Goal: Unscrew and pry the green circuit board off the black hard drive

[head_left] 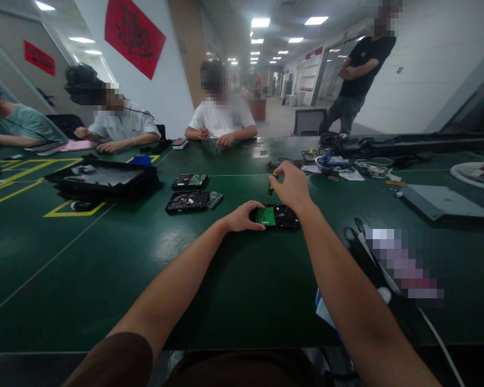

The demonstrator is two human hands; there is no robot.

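A hard drive (pixel 284 216) lies on the green table with its green circuit board (pixel 266 216) facing up. My left hand (pixel 246 216) is closed on the drive's left end, thumb at the near edge and fingers at the far edge. Above the drive, my right hand (pixel 292 185) pinches a small screwdriver with a yellowish handle (pixel 271 181), held roughly upright. Its tip is too small to make out, so I cannot tell whether it touches the drive. To the left lie two more hard drives (pixel 190 181) (pixel 186 201) and a loose green circuit board (pixel 215 200).
A black tray (pixel 105 180) stands at the left. Cables (pixel 331 161), a grey metal box (pixel 447 203) and a white fan grille (pixel 478 174) lie at the right. A white cord (pixel 439 338) runs beside my right forearm. Several people are around the table's far side.
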